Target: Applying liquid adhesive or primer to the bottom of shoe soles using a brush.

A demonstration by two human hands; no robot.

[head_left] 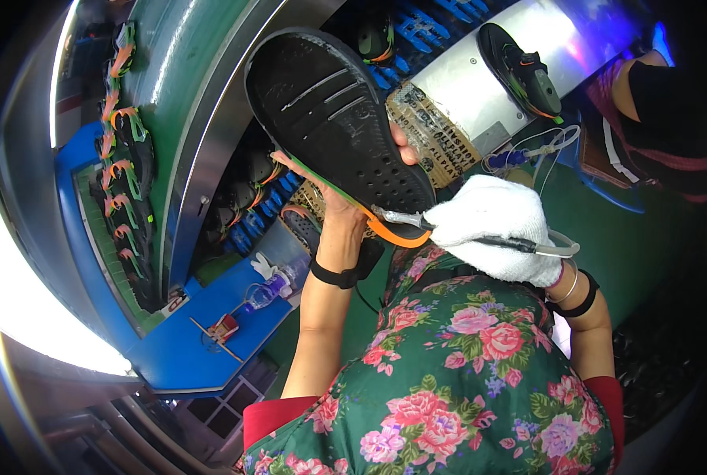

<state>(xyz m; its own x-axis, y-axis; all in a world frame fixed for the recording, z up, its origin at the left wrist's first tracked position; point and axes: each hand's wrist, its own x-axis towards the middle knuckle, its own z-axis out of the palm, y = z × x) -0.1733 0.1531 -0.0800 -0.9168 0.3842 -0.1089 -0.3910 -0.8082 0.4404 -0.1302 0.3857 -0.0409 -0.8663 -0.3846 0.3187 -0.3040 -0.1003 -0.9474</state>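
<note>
A black shoe (342, 119) is held sole-up in the left hand (345, 202), fingers closed under its edge, so the orange heel rim is exposed. A thin tubed tool (448, 231) is gripped in the gloved right hand (496, 229), its tip set against that rim.

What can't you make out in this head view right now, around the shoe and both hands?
- Shoe: only its black sole faces the camera; the upper is hidden behind it.
- Left hand: palm and most fingers are behind the shoe.
- Right hand: a white glove covers it, so the grip on the thin tool is unclear.
- Tool tip: too small to tell if it touches the sole's orange edge.
- Person at top right: cut off by the dark rim.
</note>
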